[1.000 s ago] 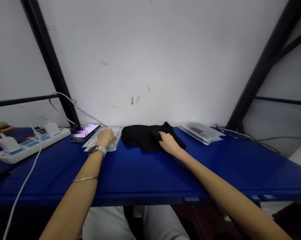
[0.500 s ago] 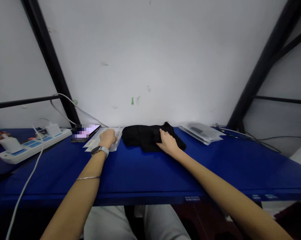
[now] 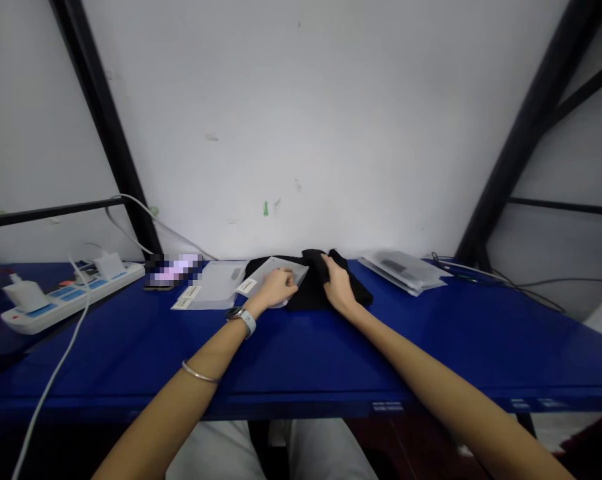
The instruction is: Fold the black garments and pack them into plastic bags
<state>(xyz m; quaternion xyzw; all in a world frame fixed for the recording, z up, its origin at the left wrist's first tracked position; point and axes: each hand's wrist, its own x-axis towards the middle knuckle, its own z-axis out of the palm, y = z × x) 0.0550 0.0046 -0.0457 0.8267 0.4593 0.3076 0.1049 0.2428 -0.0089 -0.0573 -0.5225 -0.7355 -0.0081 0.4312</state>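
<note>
A folded black garment (image 3: 315,288) lies at the back of the blue table (image 3: 301,347). My right hand (image 3: 339,285) grips its top fold, fingers curled into the cloth. My left hand (image 3: 275,288), with a watch on the wrist, holds a clear plastic bag (image 3: 275,272) with a white label, lying over the garment's left part. Another clear bag (image 3: 211,285) with labels lies flat to the left.
A phone (image 3: 173,272) lies left of the bags. A white power strip (image 3: 65,293) with chargers and a white cable sits at far left. More clear bags (image 3: 401,269) and dark cables are at the right. Black frame struts rise on both sides.
My left hand has lifted one clear bag off the stack and carried it right onto the black garment. My right hand has bunched the garment's top fold.
</note>
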